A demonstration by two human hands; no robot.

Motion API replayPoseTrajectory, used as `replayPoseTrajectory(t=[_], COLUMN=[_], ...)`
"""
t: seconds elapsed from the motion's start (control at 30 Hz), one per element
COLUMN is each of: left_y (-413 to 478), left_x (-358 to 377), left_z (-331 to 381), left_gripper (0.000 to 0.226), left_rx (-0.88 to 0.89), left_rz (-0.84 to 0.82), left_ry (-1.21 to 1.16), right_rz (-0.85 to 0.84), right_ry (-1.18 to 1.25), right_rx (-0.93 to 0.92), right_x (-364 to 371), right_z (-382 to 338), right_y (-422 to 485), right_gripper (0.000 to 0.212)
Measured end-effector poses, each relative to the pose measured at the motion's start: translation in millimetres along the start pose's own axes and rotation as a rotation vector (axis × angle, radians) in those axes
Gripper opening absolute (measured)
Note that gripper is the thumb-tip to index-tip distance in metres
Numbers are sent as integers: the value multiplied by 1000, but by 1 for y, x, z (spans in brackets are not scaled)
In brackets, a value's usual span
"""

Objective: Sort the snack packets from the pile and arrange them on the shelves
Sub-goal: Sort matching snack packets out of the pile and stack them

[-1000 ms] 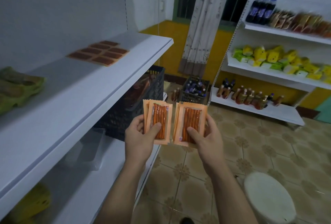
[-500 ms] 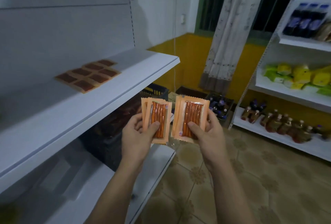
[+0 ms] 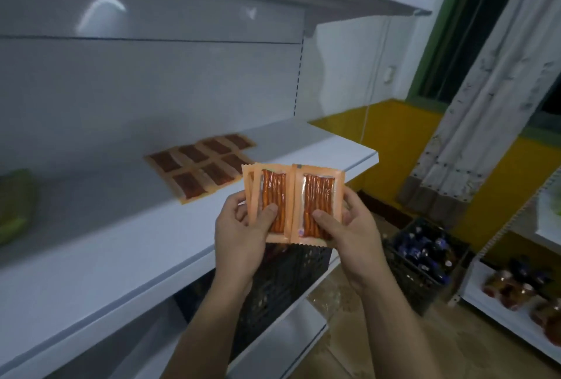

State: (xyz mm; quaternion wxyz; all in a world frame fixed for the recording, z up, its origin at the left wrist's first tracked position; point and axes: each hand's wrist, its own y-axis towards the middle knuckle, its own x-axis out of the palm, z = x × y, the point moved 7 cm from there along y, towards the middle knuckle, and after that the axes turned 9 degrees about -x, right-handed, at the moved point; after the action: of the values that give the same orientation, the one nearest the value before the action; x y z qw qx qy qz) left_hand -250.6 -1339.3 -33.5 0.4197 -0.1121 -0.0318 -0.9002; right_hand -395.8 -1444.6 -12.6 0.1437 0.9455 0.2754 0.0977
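My left hand point(image 3: 239, 233) holds a small stack of orange snack packets point(image 3: 268, 193) with brown sticks inside, thumb pressed on the front. My right hand point(image 3: 349, 227) pinches another orange packet point(image 3: 318, 196) of the same kind, edge to edge with the left ones. Both are raised just above the front edge of the white shelf point(image 3: 127, 245). On that shelf, behind the packets, several flat brown snack packets point(image 3: 200, 166) lie in neat rows.
A black crate point(image 3: 285, 281) sits below the shelf, partly hidden by my arms. Another dark crate of bottles point(image 3: 425, 260) stands on the floor to the right. Green packets point(image 3: 15, 208) lie at the shelf's far left. A second shelf unit with bottles point(image 3: 516, 290) is at right.
Both hands have risen with their packets and moved closer to the shelf; the two packets now sit side by side touching. The view has turned up and left.
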Motion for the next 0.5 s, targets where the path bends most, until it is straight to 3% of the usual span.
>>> replayPoseTrajectory(t=[0.33, 0.5], left_y=[76, 102], left_x=[-13, -16], left_z=[2, 8], left_gripper=[20, 26], left_rx=[-57, -59], left_rz=[98, 117], left_ry=[-13, -252], right_rz=[-226, -309], right_ry=[-4, 12], right_rx=[106, 78], right_x=[59, 84], right_z=[37, 48], right_y=[94, 135], right_gripper=[34, 21])
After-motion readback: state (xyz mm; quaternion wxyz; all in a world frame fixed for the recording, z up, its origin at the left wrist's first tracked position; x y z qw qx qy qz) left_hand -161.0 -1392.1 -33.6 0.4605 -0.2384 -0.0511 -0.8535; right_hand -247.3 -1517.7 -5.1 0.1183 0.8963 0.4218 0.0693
